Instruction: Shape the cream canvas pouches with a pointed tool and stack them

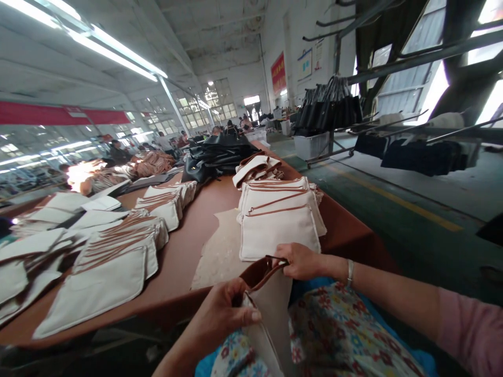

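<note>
Between my two hands hangs a cream fabric pouch (274, 309) with a brown inner lining, its mouth spread apart near the table edge. My left hand (228, 309) pinches the near left side of the opening, thumb on the outside. At the far right rim, my right hand (301, 261) is closed on the brown-trimmed edge. Just beyond it lies a stack of cream pouches (279, 230) with brown cords on top. The lower part of the held pouch rests against a floral apron (338, 324).
On the brown table (188, 251), rows of cream pouches (113, 267) lie at the left, with black material (220, 152) farther back. A beige sheet (220, 251) lies mid-table. A rack with black bags (328, 107) stands at the right; people sit in the distance.
</note>
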Demonstrator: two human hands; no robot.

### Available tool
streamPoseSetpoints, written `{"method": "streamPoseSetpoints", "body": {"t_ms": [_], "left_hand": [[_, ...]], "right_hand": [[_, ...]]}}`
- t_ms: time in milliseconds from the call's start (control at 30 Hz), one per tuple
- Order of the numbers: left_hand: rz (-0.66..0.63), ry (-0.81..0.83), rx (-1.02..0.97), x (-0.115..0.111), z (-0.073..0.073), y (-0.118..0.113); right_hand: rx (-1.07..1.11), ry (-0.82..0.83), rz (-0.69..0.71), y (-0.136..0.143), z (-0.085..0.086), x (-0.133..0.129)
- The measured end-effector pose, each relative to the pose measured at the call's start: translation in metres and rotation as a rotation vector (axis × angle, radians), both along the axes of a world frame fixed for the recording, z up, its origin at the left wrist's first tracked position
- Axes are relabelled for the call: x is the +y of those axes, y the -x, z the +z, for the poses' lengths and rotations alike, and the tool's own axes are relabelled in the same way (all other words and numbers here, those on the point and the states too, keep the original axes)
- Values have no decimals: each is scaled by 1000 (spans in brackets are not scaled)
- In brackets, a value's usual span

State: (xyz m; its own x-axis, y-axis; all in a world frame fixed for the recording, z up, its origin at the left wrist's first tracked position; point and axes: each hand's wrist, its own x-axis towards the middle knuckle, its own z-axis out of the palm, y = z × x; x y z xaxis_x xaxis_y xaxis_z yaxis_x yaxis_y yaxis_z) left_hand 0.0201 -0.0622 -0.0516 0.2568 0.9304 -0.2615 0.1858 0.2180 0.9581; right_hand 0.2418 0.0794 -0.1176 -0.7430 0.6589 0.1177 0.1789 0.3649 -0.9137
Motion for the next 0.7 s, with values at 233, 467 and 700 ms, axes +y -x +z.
{"method": "streamPoseSetpoints", "body": {"t_ms": [233,467,700], "left_hand": [[-6,-33,-5,-2,0,-26],[31,-7,80,-12,-2,-28],[54,9,165,-8,-7,-31]], "right_hand": [[98,147,268,5,46,-48],[78,78,246,-2,43,-58],[53,322,249,-8,38,-49]]}}
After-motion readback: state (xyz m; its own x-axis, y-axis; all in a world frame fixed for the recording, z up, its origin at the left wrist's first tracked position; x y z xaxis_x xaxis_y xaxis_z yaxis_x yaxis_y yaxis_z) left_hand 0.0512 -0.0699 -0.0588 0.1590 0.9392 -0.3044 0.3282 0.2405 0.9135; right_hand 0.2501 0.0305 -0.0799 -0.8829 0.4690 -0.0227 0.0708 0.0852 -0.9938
